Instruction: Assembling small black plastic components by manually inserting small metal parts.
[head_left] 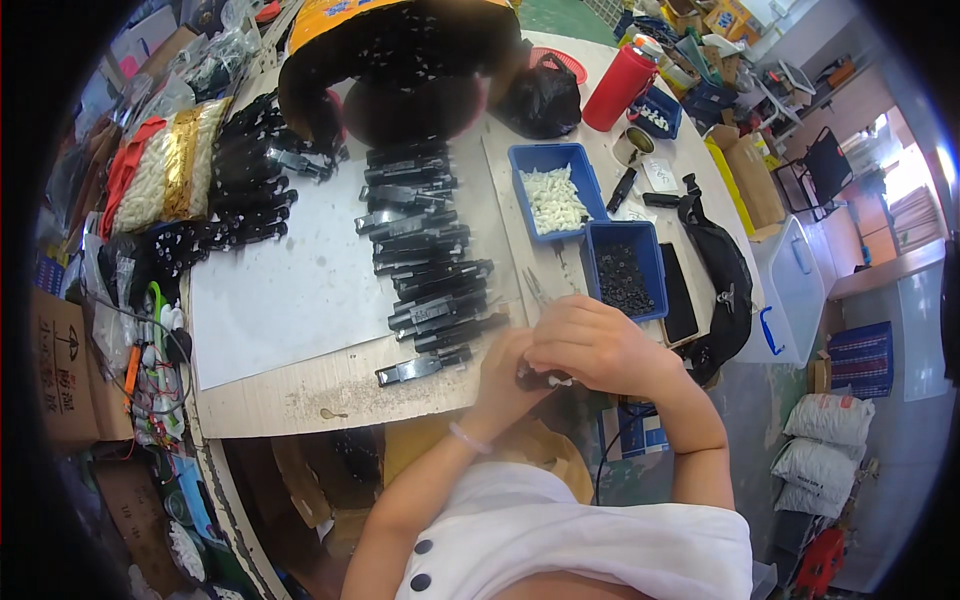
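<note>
My left hand (507,378) and my right hand (602,345) meet at the table's front edge. Between them shows a small black part (540,379) with a white bit beside it, mostly covered by fingers. My left fingers are closed around it. My right fingers are bent and pressed together above; what they pinch is hidden. Just beyond the right knuckles a thin metal tool with two pointed tips (537,288) sticks out; whether that hand holds it cannot be told. Left of my hands, black clip-like parts (430,312) lie in a long overlapping column.
A blue bin of white pieces (517,160) and a blue bin of small black pieces (660,262) stand to the right. Past them lie a black phone (678,292) and a black waist bag (728,290). A red bottle (618,88) stands farther back. More black parts (245,215) are heaped left.
</note>
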